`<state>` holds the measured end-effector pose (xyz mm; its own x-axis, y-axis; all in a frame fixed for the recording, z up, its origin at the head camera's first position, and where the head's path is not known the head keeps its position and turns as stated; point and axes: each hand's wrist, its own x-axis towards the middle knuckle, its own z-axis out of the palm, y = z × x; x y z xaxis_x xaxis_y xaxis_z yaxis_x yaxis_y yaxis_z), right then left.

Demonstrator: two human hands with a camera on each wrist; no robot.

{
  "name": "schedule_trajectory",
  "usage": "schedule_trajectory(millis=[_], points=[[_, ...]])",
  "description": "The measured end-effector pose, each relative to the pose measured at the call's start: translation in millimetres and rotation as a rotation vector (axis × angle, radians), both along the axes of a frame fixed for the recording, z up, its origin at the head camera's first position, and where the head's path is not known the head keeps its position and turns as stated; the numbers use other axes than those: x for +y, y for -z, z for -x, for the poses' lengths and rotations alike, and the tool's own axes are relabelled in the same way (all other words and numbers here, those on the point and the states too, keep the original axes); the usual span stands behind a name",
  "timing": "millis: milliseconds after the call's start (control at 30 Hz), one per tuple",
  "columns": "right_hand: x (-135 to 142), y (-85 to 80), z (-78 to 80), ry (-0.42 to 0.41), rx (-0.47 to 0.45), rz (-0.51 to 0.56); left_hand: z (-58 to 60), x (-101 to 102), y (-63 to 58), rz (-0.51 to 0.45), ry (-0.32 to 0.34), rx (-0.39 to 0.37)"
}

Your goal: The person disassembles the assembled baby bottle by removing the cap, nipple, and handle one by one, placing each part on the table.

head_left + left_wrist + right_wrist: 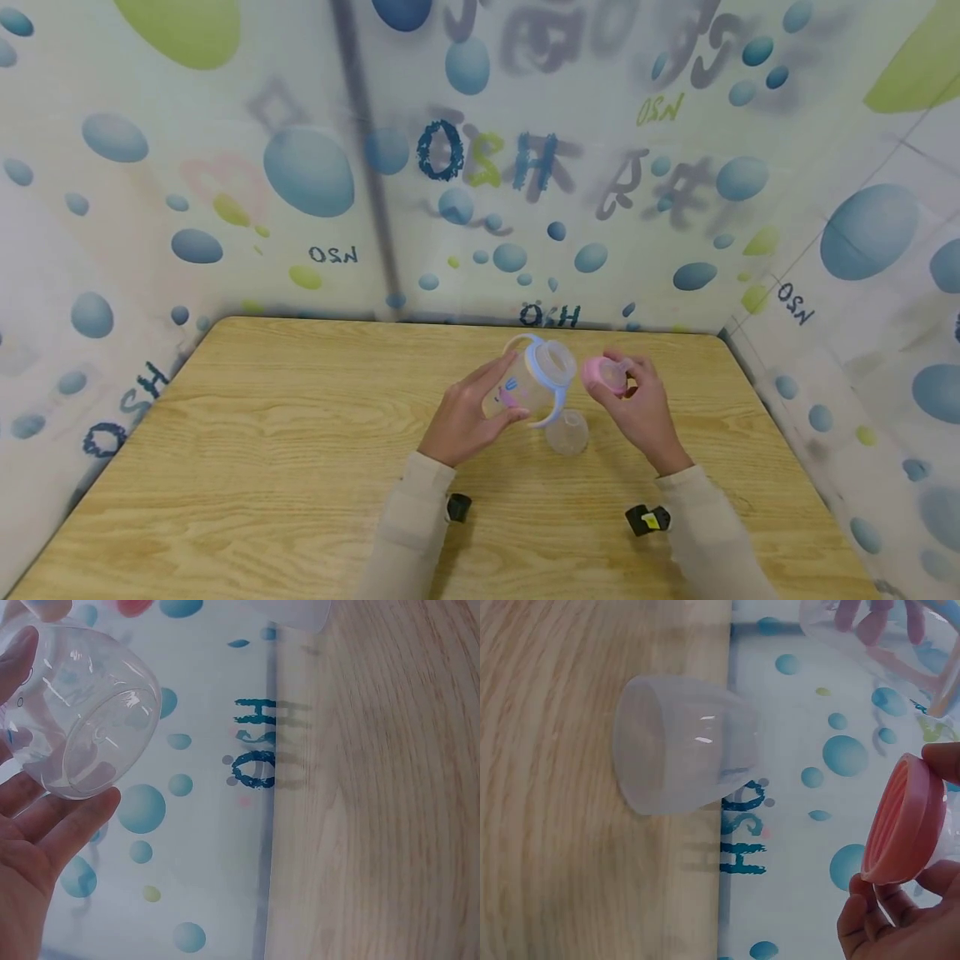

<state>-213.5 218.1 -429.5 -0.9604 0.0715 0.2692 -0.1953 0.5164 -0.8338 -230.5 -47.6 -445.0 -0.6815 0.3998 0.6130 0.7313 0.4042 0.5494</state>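
Note:
My left hand (476, 408) grips a clear baby bottle (521, 385) with a light blue collar and two side handles. The bottle is tilted, its open mouth toward the right; its clear base (112, 742) shows in the left wrist view. My right hand (637, 408) holds a pink screw ring (600, 375) with a translucent nipple between thumb and fingers, just right of the bottle and apart from it. In the right wrist view the threaded inside of the ring (904, 821) faces left. A translucent cap (682, 746) stands on the table below the bottle.
The wooden table (300, 433) reaches back to a wall (420, 225) printed with blue and green bubbles and letters. Another printed wall (870, 350) borders the right side. A black strap piece (647, 520) sits by the right wrist.

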Motion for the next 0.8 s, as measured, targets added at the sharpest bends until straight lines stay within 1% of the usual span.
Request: schedule_trajectory(millis=[200,433,633,800], points=[[4.4,10.2,1.6,0.019,-0.071,-0.045,0.8,0.3,0.6,0.002,-0.004,0.000],[9.5,20.5,-0.7,0.045,-0.168,-0.078,1.1,0.4,0.7,0.004,-0.001,0.004],[12.9,27.5,-4.1,0.042,-0.202,-0.115,1.4,0.6,1.3,0.004,-0.003,0.008],[14.1,32.8,-5.4,0.042,-0.212,-0.116,0.8,0.5,1.1,0.005,-0.007,0.002]])
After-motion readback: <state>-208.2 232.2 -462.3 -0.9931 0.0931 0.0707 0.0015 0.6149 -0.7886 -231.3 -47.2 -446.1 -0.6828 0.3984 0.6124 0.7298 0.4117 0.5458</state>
